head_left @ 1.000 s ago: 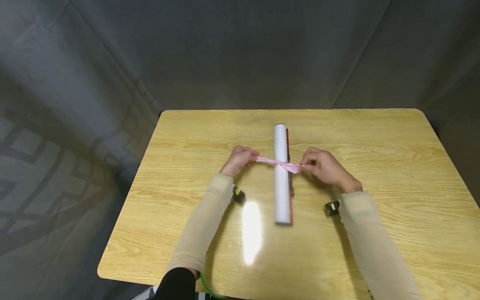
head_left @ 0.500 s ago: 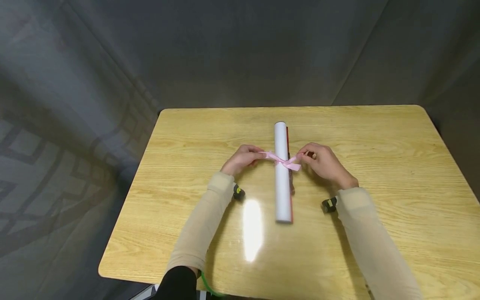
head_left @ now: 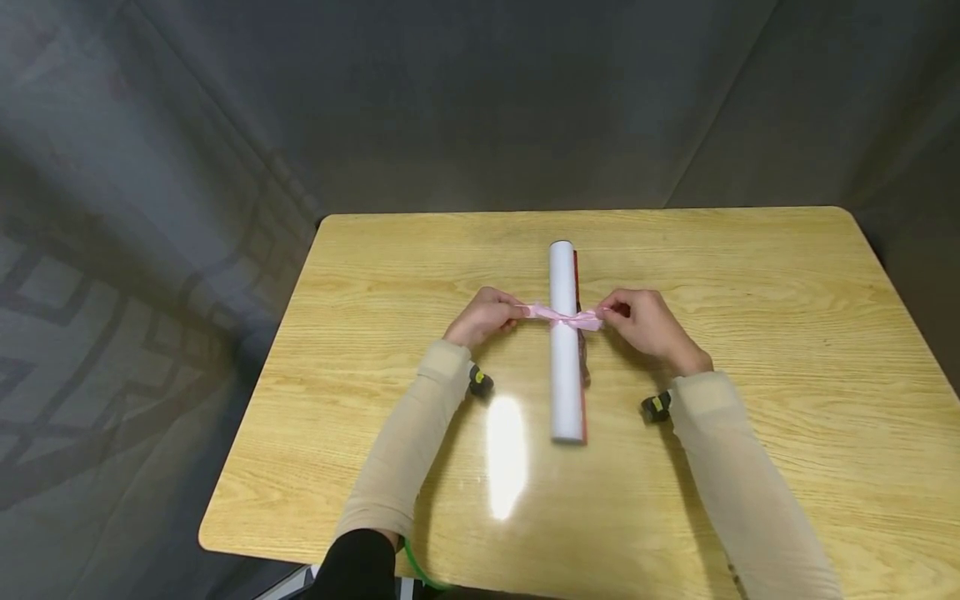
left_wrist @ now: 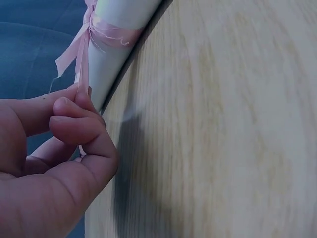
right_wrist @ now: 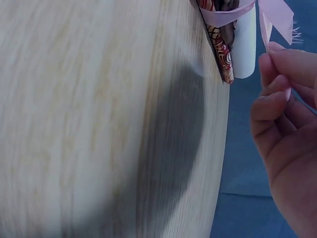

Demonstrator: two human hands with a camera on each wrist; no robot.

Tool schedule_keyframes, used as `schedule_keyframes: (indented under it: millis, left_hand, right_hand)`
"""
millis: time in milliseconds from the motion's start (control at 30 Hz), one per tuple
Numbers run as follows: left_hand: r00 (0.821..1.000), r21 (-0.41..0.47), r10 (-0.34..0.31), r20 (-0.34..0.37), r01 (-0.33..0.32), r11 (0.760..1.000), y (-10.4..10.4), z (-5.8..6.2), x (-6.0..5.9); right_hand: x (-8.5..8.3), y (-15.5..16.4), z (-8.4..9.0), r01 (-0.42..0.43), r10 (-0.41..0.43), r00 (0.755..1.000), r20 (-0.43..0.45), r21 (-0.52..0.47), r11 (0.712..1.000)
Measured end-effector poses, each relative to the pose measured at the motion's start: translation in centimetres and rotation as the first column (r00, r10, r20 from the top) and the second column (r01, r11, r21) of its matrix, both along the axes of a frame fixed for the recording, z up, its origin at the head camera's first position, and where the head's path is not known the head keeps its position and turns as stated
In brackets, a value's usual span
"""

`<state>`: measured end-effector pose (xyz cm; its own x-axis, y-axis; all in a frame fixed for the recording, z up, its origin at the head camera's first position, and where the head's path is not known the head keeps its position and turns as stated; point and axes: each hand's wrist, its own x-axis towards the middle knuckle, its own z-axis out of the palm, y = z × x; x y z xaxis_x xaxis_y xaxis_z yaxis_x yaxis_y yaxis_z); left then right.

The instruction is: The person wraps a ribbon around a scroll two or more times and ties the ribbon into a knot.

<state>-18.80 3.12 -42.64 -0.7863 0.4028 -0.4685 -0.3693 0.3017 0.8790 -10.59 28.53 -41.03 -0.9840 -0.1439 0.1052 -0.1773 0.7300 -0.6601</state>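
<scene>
A rolled white paper tube (head_left: 566, 383) lies lengthwise on the table, with a patterned red edge (right_wrist: 223, 57) along its right side. Round its middle runs a pink ribbon (head_left: 558, 316), knotted on top, with a frayed tail (right_wrist: 280, 20). My left hand (head_left: 489, 317) pinches one part of the ribbon between thumb and fingers, just left of the roll. On the other side my right hand (head_left: 645, 325) pinches another part between thumb and forefinger. In the left wrist view the ribbon band (left_wrist: 116, 34) wraps the white roll beneath the knot.
The wooden table (head_left: 787, 333) has rounded corners, and grey curtains (head_left: 487, 108) hang behind and to its left. A bright light reflection (head_left: 506, 458) shows left of the roll. A green cable (head_left: 416, 567) runs by the near edge.
Both hands draw the ribbon from a longer, flatter stretch into a tighter knot with small loops. The left hand has come closer to the roll; the right has moved only slightly.
</scene>
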Motion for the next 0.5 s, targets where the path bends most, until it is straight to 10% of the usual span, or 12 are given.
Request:
schedule_keyframes:
  millis: [267, 500]
  left_hand:
    - [0.995, -0.016, 0.061, -0.083, -0.063, 0.998, -0.5, 0.3, 0.1]
    - [0.951, -0.047, 0.146, -0.273, -0.165, 0.985, -2.2, 1.4, 0.8]
  right_hand:
    - [0.2, 0.3, -0.2, 0.075, -0.075, 0.997, -0.012, -0.023, 0.997]
    - [1.3, 1.2, -0.1, 0.241, -0.250, 0.965, -0.084, -0.102, 0.965]
